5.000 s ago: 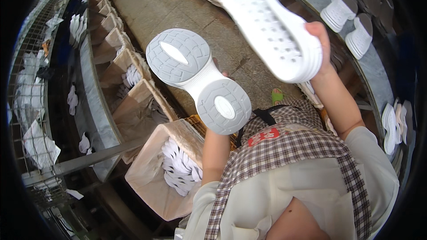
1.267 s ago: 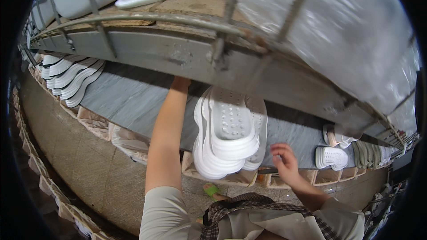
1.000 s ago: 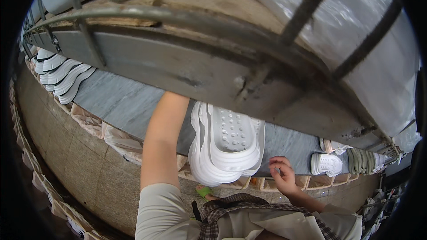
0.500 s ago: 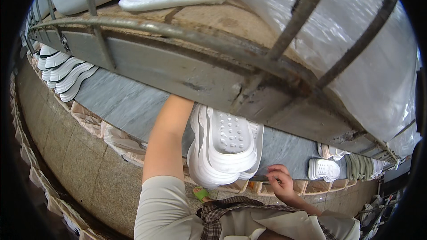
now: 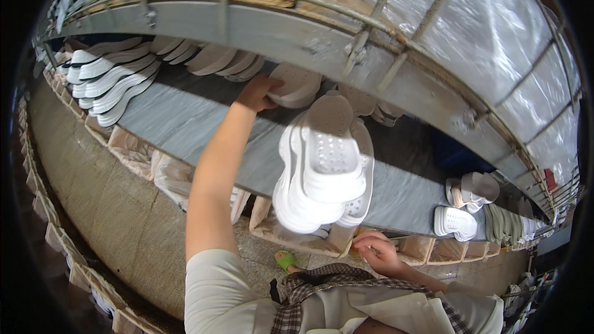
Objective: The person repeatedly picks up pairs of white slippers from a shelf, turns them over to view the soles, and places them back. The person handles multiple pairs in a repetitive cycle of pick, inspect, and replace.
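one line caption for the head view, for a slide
Left hand reaches to a beige sole on the grey belt; right hand grips stacked white soles.

Open cardboard boxes (image 5: 291, 238) below shelf.

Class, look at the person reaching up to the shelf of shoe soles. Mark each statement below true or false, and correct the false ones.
1. The left hand touches a sole on the shelf. True.
2. The right hand holds up the stack of white soles. False: it hangs low, below the stack, apart from it.
3. A row of soles lies at the shelf's far left. True.
4. The stack of white soles is black. False: it is white.
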